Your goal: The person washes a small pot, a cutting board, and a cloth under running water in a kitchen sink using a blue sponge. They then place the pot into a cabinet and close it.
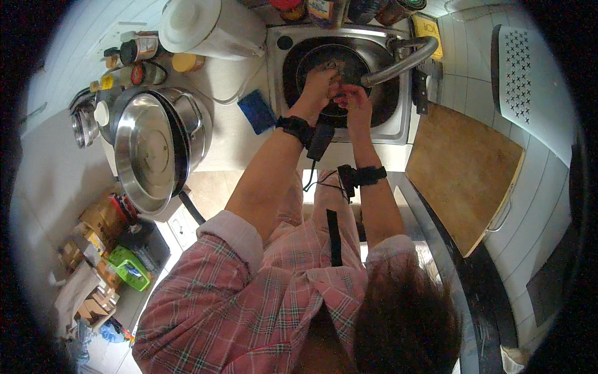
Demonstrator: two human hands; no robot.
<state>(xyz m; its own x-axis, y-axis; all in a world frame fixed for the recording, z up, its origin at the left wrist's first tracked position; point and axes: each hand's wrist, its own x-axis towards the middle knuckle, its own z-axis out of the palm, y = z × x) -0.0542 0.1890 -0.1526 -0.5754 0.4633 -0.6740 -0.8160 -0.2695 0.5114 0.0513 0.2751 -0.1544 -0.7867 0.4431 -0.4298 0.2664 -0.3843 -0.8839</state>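
A stainless steel sink (405, 122) lies before me, with a dark round pan or bowl (357, 60) in its basin. Over that vessel, my left hand (321, 83) has its fingers curled inward. My right hand (357, 99) is just beside it, fingertips bent towards the left hand's fingers. Something small may be between them, but it is too dark and blurred to tell. The curved metal faucet (411, 61) reaches in from the right, its spout end close above my right hand. Both wrists wear black straps with small devices and a cable.
Left of the sink lies a blue sponge or cloth (257, 111). Farther left, metal basins (145, 149) lean against a steel pot (201, 126). A white lidded container (210, 28) and several jars (142, 49) stand behind. On the right are a knife (421, 93) and a wooden board (462, 173).
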